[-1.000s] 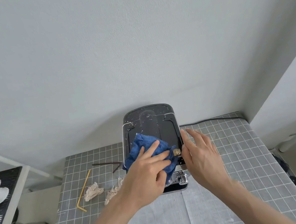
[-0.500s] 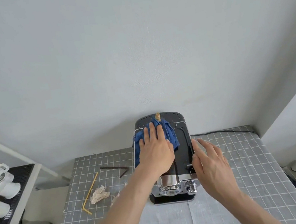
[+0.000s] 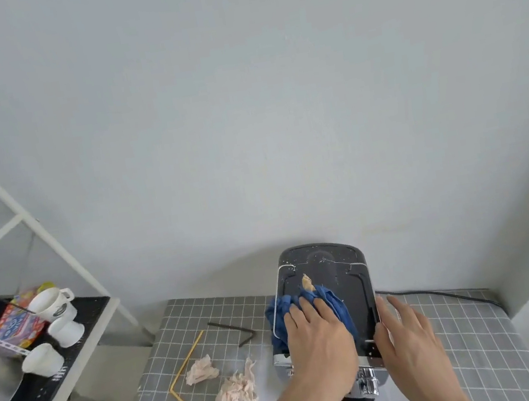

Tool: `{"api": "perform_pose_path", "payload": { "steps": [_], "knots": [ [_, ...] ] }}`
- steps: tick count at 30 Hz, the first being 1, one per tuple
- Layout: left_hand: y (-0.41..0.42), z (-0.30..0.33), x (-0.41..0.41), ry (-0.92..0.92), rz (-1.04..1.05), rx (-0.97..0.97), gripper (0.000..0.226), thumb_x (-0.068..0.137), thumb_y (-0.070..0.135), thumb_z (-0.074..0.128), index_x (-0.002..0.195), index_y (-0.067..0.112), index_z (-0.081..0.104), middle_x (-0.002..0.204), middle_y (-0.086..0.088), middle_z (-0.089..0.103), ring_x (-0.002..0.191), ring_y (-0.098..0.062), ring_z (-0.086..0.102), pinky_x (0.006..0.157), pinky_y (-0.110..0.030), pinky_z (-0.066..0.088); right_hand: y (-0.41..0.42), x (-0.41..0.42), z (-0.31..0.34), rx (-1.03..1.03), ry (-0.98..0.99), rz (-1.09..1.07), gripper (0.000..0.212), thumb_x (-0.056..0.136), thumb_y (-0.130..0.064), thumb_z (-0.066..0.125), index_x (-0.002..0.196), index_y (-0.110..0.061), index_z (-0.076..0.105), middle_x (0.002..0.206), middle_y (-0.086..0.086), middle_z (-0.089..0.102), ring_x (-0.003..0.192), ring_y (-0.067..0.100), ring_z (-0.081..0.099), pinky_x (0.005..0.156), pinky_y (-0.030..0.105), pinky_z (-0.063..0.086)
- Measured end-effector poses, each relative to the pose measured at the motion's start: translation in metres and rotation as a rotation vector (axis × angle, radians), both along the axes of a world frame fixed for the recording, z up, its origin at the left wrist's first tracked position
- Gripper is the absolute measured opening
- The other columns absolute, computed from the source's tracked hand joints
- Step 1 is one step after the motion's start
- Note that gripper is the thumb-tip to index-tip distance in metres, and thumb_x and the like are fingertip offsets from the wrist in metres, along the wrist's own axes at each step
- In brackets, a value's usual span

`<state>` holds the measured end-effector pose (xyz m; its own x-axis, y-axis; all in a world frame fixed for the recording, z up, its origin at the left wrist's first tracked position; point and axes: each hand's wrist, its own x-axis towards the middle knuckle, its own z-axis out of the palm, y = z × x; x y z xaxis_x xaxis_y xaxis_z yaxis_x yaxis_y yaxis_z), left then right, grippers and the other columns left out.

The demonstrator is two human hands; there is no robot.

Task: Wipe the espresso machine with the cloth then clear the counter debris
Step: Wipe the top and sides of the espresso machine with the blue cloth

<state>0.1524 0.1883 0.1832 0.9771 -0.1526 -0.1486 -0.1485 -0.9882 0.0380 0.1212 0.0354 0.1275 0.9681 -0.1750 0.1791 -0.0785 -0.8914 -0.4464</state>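
We have our left hand (image 3: pixel 316 337) laid flat on the blue cloth (image 3: pixel 333 303), fingers straight and pressing it onto the black top of the espresso machine (image 3: pixel 356 283), which stands at the back of the gridded counter (image 3: pixel 469 341) against the wall, its long axis running from 6 to 12 o'clock away from us. The cloth covers the machine's left half, spilling over the left edge, and a small tan scrap (image 3: pixel 307 282) sits on the lid just past our fingertips, at 12 o'clock from them. Pale specks dot the lid's far end, also toward 12. Our right hand (image 3: pixel 405 334) rests with relaxed, spread fingers along the machine's right edge, holding nothing, seemingly to brace it. We judge the next stroke should run along that long axis toward 12, or sweep to 3 over the uncovered right half. The counter debris lies at 9 o'clock from the machine, nearer our left hand: two crumpled paper wads (image 3: pixel 201 369), a bent yellow straw (image 3: pixel 187 365) and a dark bent stick (image 3: pixel 233 330)
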Motion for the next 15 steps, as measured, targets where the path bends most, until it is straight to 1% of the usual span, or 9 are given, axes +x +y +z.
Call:
{"api": "perform_pose_path", "payload": {
  "steps": [3, 5, 8, 10, 13, 15],
  "knots": [
    [0.0, 0.0, 0.023, 0.084, 0.105, -0.116, 0.074, 0.106, 0.038, 0.031, 0.16, -0.002, 0.0, 0.167, -0.03, 0.0, 0.154, -0.048, 0.003, 0.126, -0.055, 0.008, -0.003, 0.0, 0.0, -0.025, -0.011, 0.029, 0.05, 0.095, -0.02, 0.061, 0.144, -0.018, 0.054, 0.145, 0.011, 0.056, 0.127, 0.04, 0.052, 0.092, 0.057, 0.055],
    [0.001, 0.0, 0.042, 0.093, 0.16, -0.178, 0.073, 0.106, 0.04, 0.025, 0.16, 0.0, -0.002, 0.167, -0.027, -0.005, 0.155, -0.045, -0.001, 0.126, -0.054, 0.006, -0.003, -0.001, 0.004, -0.025, -0.008, 0.027, 0.05, 0.098, -0.023, 0.057, 0.147, -0.02, 0.052, 0.147, 0.009, 0.053, 0.132, 0.038, 0.049, 0.095, 0.056, 0.054],
    [0.005, -0.007, 0.057, 0.105, 0.147, -0.24, 0.07, 0.107, 0.043, 0.02, 0.161, 0.004, -0.001, 0.169, -0.023, -0.007, 0.156, -0.042, -0.005, 0.127, -0.051, 0.001, -0.003, -0.002, 0.008, -0.015, 0.026, 0.029, 0.05, 0.102, -0.027, 0.048, 0.152, -0.021, 0.045, 0.152, 0.009, 0.049, 0.139, 0.035, 0.044, 0.107, 0.052, 0.048],
    [0.015, -0.014, 0.056, 0.072, 0.09, -0.244, 0.067, 0.108, 0.044, 0.017, 0.162, 0.007, 0.003, 0.17, -0.02, -0.005, 0.156, -0.038, -0.007, 0.127, -0.049, -0.001, -0.003, -0.002, 0.009, -0.002, 0.038, 0.025, 0.051, 0.104, -0.03, 0.043, 0.154, -0.021, 0.042, 0.154, 0.008, 0.048, 0.141, 0.034, 0.042, 0.111, 0.05, 0.044],
    [0.032, -0.018, 0.044, -0.03, -0.055, -0.23, 0.06, 0.11, 0.038, 0.018, 0.162, 0.008, 0.015, 0.17, -0.016, 0.01, 0.157, -0.034, 0.002, 0.128, -0.045, -0.001, -0.001, -0.005, 0.009, 0.046, 0.06, 0.011, 0.052, 0.106, -0.035, 0.036, 0.157, -0.024, 0.037, 0.155, 0.007, 0.047, 0.142, 0.033, 0.04, 0.114, 0.05, 0.04],
    [0.04, -0.017, 0.034, -0.036, -0.116, -0.256, 0.057, 0.11, 0.036, 0.021, 0.161, 0.01, 0.02, 0.17, -0.013, 0.015, 0.157, -0.032, 0.005, 0.128, -0.044, 0.001, 0.0, -0.006, 0.01, 0.042, 0.078, 0.014, 0.053, 0.106, -0.037, 0.032, 0.158, -0.025, 0.033, 0.155, 0.008, 0.046, 0.142, 0.033, 0.039, 0.115, 0.05, 0.039]
  ]
}}
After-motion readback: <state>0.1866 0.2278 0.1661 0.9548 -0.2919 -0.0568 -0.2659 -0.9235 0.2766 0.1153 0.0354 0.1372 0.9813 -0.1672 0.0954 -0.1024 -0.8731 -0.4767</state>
